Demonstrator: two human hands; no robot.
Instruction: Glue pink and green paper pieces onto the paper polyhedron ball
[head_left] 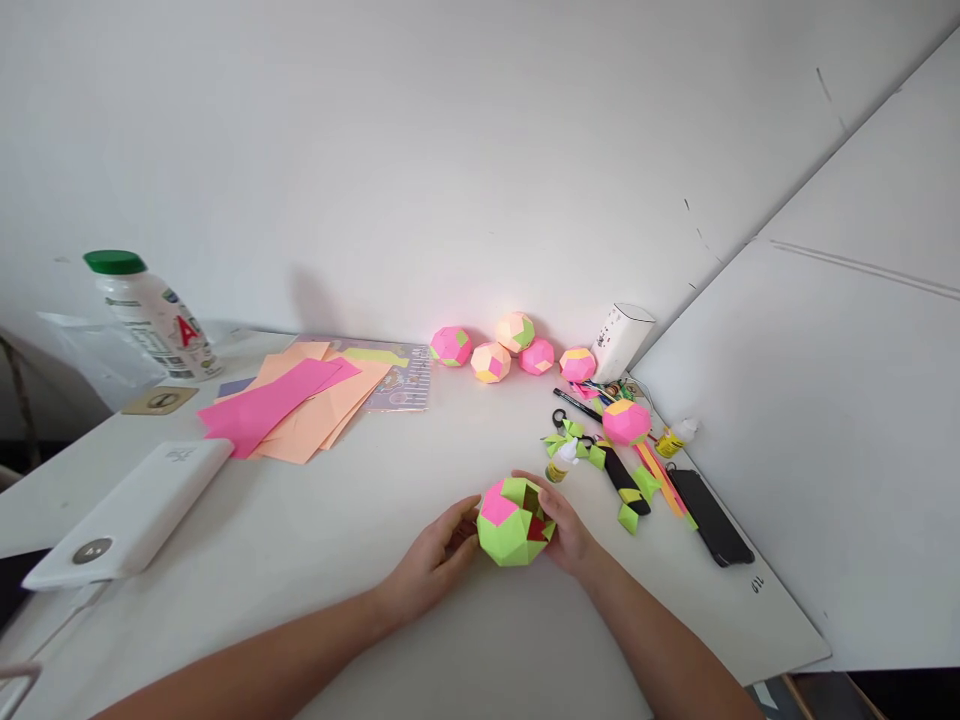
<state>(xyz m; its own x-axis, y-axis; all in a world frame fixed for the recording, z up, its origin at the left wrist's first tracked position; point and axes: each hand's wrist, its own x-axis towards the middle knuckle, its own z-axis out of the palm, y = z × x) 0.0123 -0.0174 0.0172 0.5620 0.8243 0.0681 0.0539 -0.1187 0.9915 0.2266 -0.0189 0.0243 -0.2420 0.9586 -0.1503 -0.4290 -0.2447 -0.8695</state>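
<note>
A green and pink folded paper ball (513, 522) with an open gap on top rests on the white table (360, 520). My left hand (437, 556) cups its left side with fingers curled against it. My right hand (566, 528) grips its right side, fingers wrapped over the top edge. Both hands hold the ball between them.
Several finished paper balls (491, 358) line the wall, another (625, 421) sits among green folded pieces, a glue bottle (561, 459), scissors and a black phone (710, 515) at right. Pink and orange sheets (296, 402), a white power bank (131, 512) and a bottle (150, 312) lie left.
</note>
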